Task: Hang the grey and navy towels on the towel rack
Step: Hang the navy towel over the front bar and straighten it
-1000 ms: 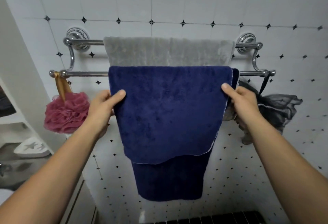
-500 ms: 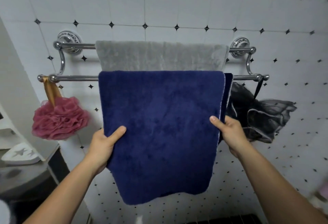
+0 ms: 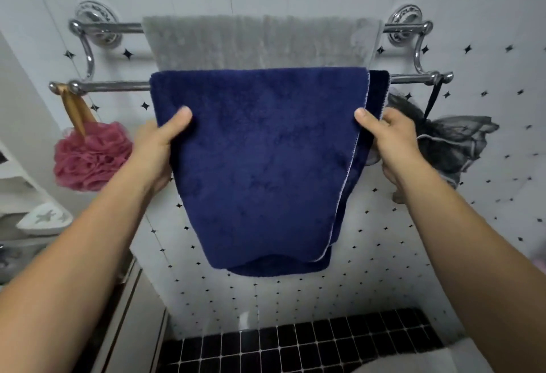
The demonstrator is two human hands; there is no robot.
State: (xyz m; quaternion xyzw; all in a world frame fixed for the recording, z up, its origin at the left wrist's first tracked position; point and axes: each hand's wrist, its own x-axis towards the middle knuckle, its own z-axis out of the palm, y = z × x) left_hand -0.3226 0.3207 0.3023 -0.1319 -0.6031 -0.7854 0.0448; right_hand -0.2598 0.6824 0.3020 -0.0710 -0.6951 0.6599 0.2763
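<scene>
Hands first: our left hand pinches the left edge of the plush navy-blue terry towel, thumb on the front face, fingers hidden behind the cloth. Our right hand pinches the right edge the same way. Both grasp cloth; neither is free.

Key relation: the navy towel is draped over the front, lower bar of the chromed double-bar wall towel rack. Its fold line runs 9 to 3 o'clock along that bar and its flaps hang toward 6. From both hands the bar lies at 12 o'clock. The hands sit level with each other on the upper part of the front flap, so neither is nearer the bar.

Appearance: deep, even pile with no creases that we can see, and a pale stitched line down the right edge. The back layer shows past the front one at 3 o'clock and just below its hem at 6, so we judge the layers slightly offset sideways.

The pale grey fluffy towel lies flat over the rear, upper bar, at 12 o'clock from the navy one.

Judgement: both towels are on the rack, and only squaring the navy layers remains.

Bystanders: a pink mesh bath puff hangs at 9 o'clock and a dark grey mesh bundle at 3.
</scene>
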